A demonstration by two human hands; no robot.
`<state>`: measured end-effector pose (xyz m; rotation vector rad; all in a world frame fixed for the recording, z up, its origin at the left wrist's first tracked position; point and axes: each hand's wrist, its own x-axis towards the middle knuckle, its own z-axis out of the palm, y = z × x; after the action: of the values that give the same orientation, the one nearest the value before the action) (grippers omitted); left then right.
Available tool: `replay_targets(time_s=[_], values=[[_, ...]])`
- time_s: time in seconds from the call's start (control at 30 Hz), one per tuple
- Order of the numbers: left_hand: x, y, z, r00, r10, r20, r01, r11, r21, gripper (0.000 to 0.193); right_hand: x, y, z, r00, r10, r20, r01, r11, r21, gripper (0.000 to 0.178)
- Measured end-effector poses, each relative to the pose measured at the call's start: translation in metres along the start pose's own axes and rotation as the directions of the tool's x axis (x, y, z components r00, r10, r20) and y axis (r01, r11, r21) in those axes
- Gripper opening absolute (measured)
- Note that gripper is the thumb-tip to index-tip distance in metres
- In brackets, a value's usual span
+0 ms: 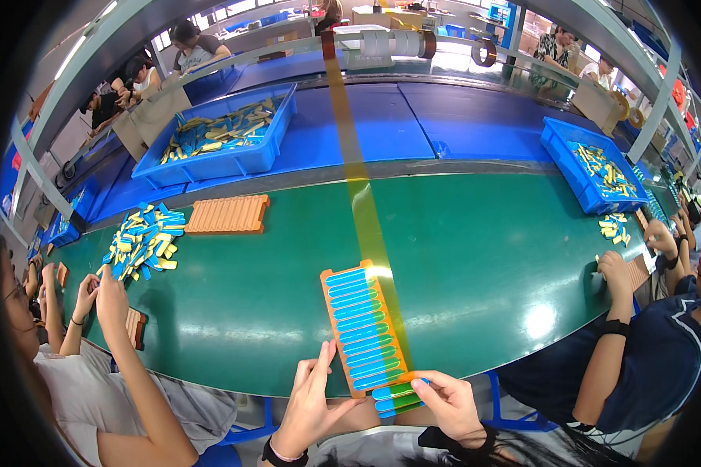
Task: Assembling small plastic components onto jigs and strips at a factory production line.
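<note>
An orange slotted rack [327, 289] lies on the green table in front of me, its slots filled with short blue strips with rounded ends [356, 321]. Clear amber tape [364, 206] comes down from the far side and covers the strips' right part. My left hand [308, 409] rests against the rack's left edge and near corner, fingers stretched and thumb apart. At the near end, my right hand [450, 405] pinches the tape's end between thumb and forefinger. Several blue strips [393, 398] hang on this tape past the rack's near end.
Heaped blue and yellow strips [144, 241] lie at left beside another orange rack [227, 215]. Blue bins [218, 165] [592, 183] of strips stand beyond. Tape rolls [389, 44] sit on a rail overhead. Co-workers' hands [105, 296] [617, 272] work on both sides.
</note>
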<state>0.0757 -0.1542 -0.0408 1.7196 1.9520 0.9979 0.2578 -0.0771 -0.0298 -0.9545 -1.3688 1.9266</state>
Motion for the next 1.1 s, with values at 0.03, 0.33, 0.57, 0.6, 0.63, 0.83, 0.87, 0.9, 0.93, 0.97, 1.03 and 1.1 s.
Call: replay_targets(time_s=[0.03,0.33,0.57,0.6,0.63,0.83,0.87,0.9,0.93,0.97,1.03,1.1], values=[[0.003,-0.001,0.001,1.000,0.012,-0.002,-0.012,1.000,-0.008,0.099,0.001,0.001,0.001,1.000,0.004,-0.002,-0.004,1.000,0.001,0.023],[0.020,0.001,0.005,0.994,0.032,0.103,-0.030,0.999,-0.015,0.099,0.004,0.009,-0.002,0.989,0.087,-0.116,-0.085,0.996,0.019,0.024],[0.025,0.001,0.007,0.992,0.067,0.107,-0.068,0.998,0.002,0.099,0.010,0.013,0.001,0.978,0.083,-0.193,-0.072,0.995,0.067,0.023],[0.025,0.000,0.007,0.992,0.068,0.105,-0.070,0.998,0.010,0.101,0.011,0.013,0.001,0.976,0.101,-0.195,-0.089,0.994,0.067,0.022],[0.025,0.000,0.007,0.992,0.072,0.104,-0.074,0.997,0.016,0.102,0.011,0.013,0.001,0.975,0.103,-0.198,-0.091,0.993,0.069,0.022],[0.028,0.002,-0.004,0.942,0.316,0.112,-0.335,0.902,0.273,0.051,0.013,0.015,-0.001,0.974,0.094,-0.206,-0.085,0.995,0.051,0.021],[0.027,-0.001,-0.005,0.942,0.317,0.114,-0.336,0.902,0.271,0.051,0.013,0.015,0.000,0.974,0.083,-0.210,-0.072,0.996,0.060,0.021],[0.026,-0.004,-0.005,0.887,0.434,0.157,-0.461,0.838,0.291,0.040,0.012,0.014,0.000,0.974,0.072,-0.214,-0.059,0.996,0.070,0.021],[0.025,-0.007,-0.005,0.818,0.539,0.202,-0.576,0.760,0.303,0.030,0.012,0.014,0.001,0.974,0.075,-0.215,-0.061,0.996,0.070,0.021],[0.027,-0.007,-0.008,0.788,0.570,0.232,-0.615,0.717,0.329,0.016,0.012,0.014,0.001,0.974,0.081,-0.212,-0.071,0.996,0.052,0.021],[0.029,-0.009,-0.006,0.757,0.612,0.230,-0.653,0.686,0.322,0.011,0.012,0.014,0.001,0.974,0.087,-0.208,-0.081,0.996,0.035,0.021],[0.031,-0.009,-0.007,0.709,0.661,0.247,-0.703,0.632,0.326,0.009,0.011,0.013,0.000,0.976,0.077,-0.205,-0.072,0.997,0.033,0.021]])
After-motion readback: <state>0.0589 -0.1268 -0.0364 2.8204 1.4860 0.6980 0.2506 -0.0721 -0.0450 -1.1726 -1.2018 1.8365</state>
